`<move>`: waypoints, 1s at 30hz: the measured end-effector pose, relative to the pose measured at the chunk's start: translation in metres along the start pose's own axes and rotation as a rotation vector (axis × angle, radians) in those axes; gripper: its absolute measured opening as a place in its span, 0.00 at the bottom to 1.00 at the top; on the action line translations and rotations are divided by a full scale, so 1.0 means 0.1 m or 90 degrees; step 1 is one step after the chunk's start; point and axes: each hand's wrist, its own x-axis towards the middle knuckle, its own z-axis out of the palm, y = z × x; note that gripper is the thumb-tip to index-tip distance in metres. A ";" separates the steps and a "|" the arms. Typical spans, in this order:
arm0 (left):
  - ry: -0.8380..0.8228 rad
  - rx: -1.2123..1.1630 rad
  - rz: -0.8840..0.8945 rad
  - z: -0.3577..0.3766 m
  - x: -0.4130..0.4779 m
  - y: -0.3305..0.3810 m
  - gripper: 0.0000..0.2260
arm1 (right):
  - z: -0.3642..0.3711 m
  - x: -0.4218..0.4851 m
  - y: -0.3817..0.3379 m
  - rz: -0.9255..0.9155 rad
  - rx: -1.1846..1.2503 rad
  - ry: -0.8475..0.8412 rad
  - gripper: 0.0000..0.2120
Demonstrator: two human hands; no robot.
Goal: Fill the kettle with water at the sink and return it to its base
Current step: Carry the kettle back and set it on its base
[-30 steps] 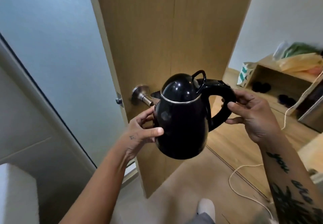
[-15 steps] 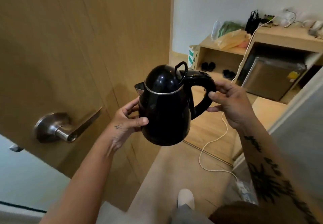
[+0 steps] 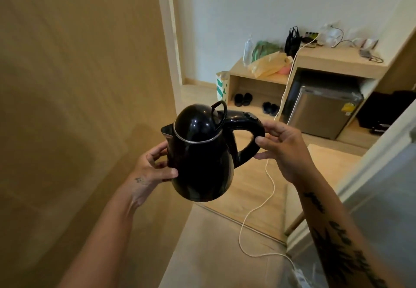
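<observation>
Door handle gone; one kettle (image 3: 200,152) (two-handed).

1. Wood floor (image 3: 254,186) with a white cable (image 3: 256,209) snaking across it to a power strip (image 3: 300,275) at the bottom right.
2. Low shelf unit (image 3: 258,80): plastic bags (image 3: 269,62) and a bottle (image 3: 247,50) on top, dark shoes (image 3: 243,99) underneath.
3. Higher counter (image 3: 337,61) with a black bag (image 3: 292,41) and cables; a silver mini fridge (image 3: 324,111) stands under it.
</observation>
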 end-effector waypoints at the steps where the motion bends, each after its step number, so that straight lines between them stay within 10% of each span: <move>1: -0.002 0.000 -0.003 0.02 0.15 0.00 0.47 | -0.08 0.11 0.01 0.000 -0.005 -0.001 0.16; 30: -0.173 0.023 -0.030 0.57 4.89 0.22 0.42 | -1.85 3.44 0.57 0.037 -0.019 0.259 0.17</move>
